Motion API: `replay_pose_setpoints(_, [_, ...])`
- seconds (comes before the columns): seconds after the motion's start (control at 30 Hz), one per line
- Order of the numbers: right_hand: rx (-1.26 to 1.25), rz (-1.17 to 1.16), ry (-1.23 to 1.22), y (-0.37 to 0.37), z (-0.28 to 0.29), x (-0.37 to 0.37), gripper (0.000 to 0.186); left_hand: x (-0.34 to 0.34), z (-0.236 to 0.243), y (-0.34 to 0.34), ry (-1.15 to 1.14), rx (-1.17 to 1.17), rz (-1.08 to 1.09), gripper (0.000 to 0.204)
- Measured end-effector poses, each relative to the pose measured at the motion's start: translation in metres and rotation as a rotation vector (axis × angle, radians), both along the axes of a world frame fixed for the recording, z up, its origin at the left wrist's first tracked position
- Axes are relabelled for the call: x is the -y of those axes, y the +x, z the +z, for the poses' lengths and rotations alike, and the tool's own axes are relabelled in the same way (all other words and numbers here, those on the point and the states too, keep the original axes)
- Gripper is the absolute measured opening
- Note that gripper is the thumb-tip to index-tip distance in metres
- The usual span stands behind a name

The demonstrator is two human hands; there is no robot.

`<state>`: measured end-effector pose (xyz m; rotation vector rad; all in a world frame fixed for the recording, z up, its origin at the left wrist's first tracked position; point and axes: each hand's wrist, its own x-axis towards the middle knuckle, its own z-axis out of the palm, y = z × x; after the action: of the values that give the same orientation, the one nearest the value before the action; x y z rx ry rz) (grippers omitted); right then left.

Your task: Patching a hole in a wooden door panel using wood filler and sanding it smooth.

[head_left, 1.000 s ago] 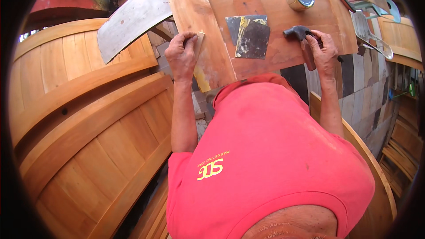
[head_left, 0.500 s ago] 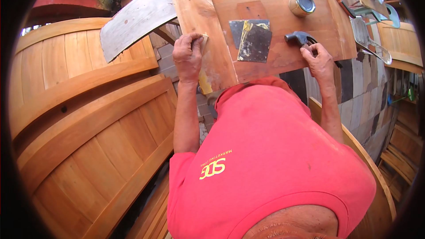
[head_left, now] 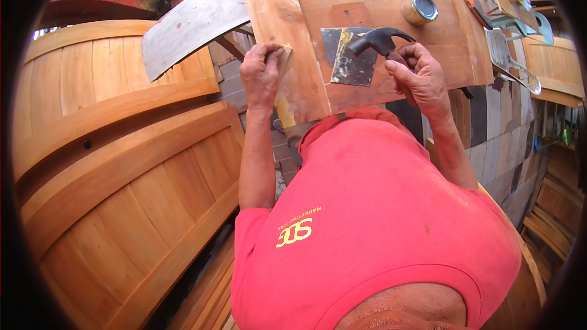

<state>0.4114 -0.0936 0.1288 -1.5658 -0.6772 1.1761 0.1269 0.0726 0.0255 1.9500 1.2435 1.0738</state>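
Note:
My right hand (head_left: 419, 78) grips a claw hammer (head_left: 380, 41) close below its dark head, which is raised over two putty-smeared metal plates (head_left: 361, 68) on the wooden panel (head_left: 403, 95). My left hand (head_left: 262, 73) pinches a small pale wood piece (head_left: 285, 59) against the long board (head_left: 299, 76) at the panel's left edge. The wood piece stands tilted, its lower part near a yellowish putty patch on the board. My left fingers hide part of it.
A round tin (head_left: 419, 9) stands at the panel's far right. Large wooden doors (head_left: 140, 177) lean at the left. A pale curved sheet (head_left: 195, 21) lies at the back left, and a wire-handled tray (head_left: 513, 64) lies at the right.
My right hand has lifted the hammer off the panel and brought it left, over the metal plates. My left hand has stayed on the pale wood piece with little motion.

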Motion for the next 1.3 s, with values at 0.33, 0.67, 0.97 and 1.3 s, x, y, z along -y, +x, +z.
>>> replay_pose_setpoints(0.33, [0.072, 0.095, -0.017, -0.013, 0.004, -0.012, 0.028, 0.000, 0.002, 0.001, -0.043, 0.023, 0.009, 0.007])
replay_pose_setpoints(0.67, [0.065, 0.132, 0.018, -0.023, 0.001, -0.029, 0.035, -0.001, 0.000, -0.002, 0.006, -0.006, -0.007, 0.009])
replay_pose_setpoints(0.97, [0.282, 0.257, 0.069, -0.053, 0.000, -0.054, 0.036, 0.003, 0.001, 0.000, 0.150, -0.132, -0.032, 0.010])
replay_pose_setpoints(1.3, [0.908, 0.295, 0.735, -0.080, -0.015, -0.079, 0.026, 0.001, 0.004, -0.002, 0.007, 0.013, -0.033, 0.013])
